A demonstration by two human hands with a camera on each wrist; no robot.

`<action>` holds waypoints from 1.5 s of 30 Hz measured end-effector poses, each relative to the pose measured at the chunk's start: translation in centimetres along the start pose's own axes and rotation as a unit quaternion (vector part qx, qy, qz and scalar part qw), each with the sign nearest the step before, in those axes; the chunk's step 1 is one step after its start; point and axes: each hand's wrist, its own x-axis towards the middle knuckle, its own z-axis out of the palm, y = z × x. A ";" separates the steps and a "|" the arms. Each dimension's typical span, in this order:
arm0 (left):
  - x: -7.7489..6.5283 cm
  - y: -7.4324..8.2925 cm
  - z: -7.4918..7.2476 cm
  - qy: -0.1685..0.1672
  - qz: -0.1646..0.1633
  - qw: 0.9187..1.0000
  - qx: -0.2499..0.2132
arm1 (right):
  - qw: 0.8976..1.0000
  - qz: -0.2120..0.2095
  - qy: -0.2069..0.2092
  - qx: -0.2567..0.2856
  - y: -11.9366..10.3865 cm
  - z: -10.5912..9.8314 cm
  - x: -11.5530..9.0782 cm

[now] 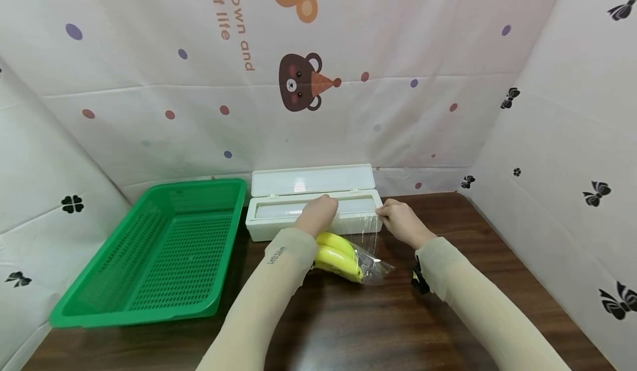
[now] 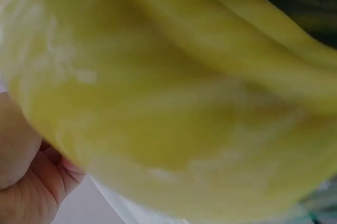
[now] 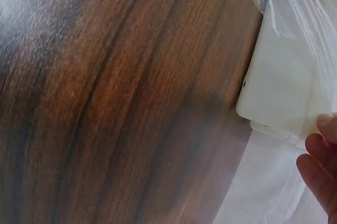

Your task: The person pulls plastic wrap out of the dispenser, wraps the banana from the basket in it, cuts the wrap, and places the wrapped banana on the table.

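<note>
My left hand (image 1: 318, 215) is at the front rim of a white cling film dispenser (image 1: 278, 230), its fingers curled. What lies inside them is hidden. Yellow bananas (image 1: 335, 256), covered in clear film, lie below that wrist and fill most of the left wrist view, where the left hand (image 2: 31, 171) shows beside their edge. At the dispenser's right end, my right hand (image 1: 402, 223) pinches the cling film by its edge, thumb against forefinger. Clear cling film (image 1: 368, 230) hangs over the dispenser's front and bunches past the bananas' right end.
A green slotted plastic basket (image 1: 179, 260) stands to the left on the dark wooden table (image 1: 378, 327). The dispenser's hinged lid (image 1: 313, 179) is raised against the patterned backdrop (image 1: 378, 100). More patterned sheeting (image 1: 562, 155) borders the right side.
</note>
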 end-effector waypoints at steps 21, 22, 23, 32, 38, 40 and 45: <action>0.8 1.6 -0.6 0.019 0.011 1.000 0.016 | 1.000 -0.003 0.016 -0.004 -0.2 -0.1 0.2; 0.8 1.7 -0.5 0.019 0.010 1.000 0.015 | 1.000 -0.004 0.017 -0.004 -0.1 -0.1 0.2; 0.9 1.7 -0.5 0.020 0.010 1.000 0.016 | 1.000 -0.004 0.017 -0.004 -0.1 -0.1 0.2; 1.1 2.3 -0.4 0.031 0.018 0.999 0.020 | 1.000 -0.004 0.020 -0.001 -0.1 0.1 0.1; 1.2 2.8 -0.4 0.029 0.019 0.999 0.022 | 1.000 -0.005 0.020 0.000 -0.1 0.2 0.0; 1.3 3.0 -0.4 0.031 0.019 0.999 0.022 | 1.000 -0.005 0.019 0.001 -0.1 0.2 0.0; 1.7 3.4 -0.2 0.038 0.019 0.999 0.028 | 1.000 -0.002 0.015 -0.002 0.0 0.2 -0.1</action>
